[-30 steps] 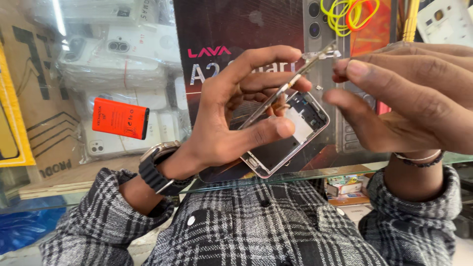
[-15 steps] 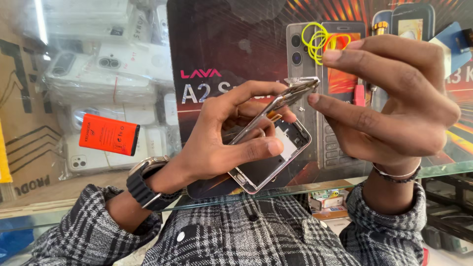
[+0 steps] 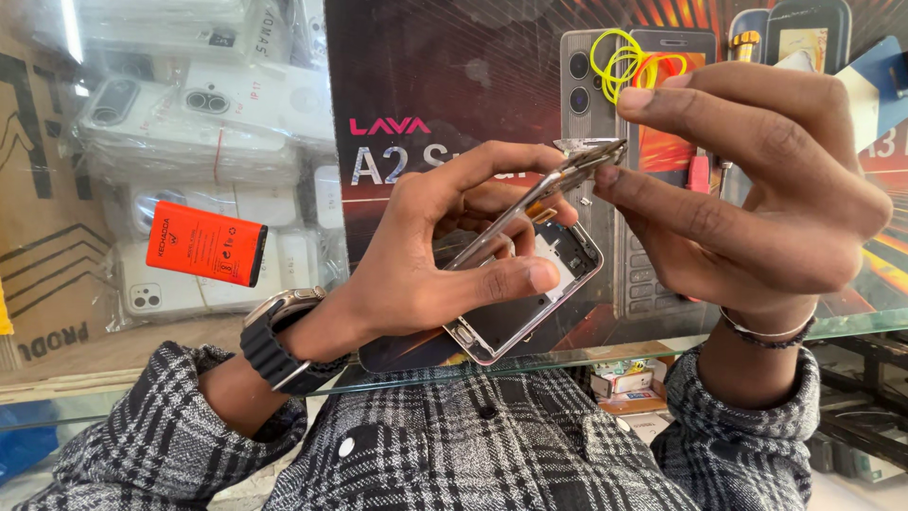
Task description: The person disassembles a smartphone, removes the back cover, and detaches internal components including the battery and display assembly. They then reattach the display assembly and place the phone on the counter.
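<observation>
My left hand (image 3: pixel 416 274) grips an opened phone body (image 3: pixel 558 284) with a silver-pink rim; its thumb lies across the inside and its fingers curl behind. A thin panel (image 3: pixel 534 194) stands lifted from the body at an angle, hinged at the lower end. My right hand (image 3: pixel 757 208) pinches the panel's top edge between thumb and fingertips. A dark-strapped watch (image 3: pixel 279 341) is on my left wrist and a thin bracelet (image 3: pixel 766 331) on my right.
An orange battery (image 3: pixel 206 243) lies on the glass counter (image 3: pixel 851 326) at the left, over bagged clear phone cases (image 3: pixel 189 114). A dark phone poster (image 3: pixel 454 76) lies under the hands, with yellow rubber bands (image 3: pixel 629 57) on it. A cardboard box (image 3: pixel 38 237) sits at far left.
Both hands with the phone sit lower and more central in view as the camera has shifted. My right fingers have closed in on the panel's top edge, which stays lifted.
</observation>
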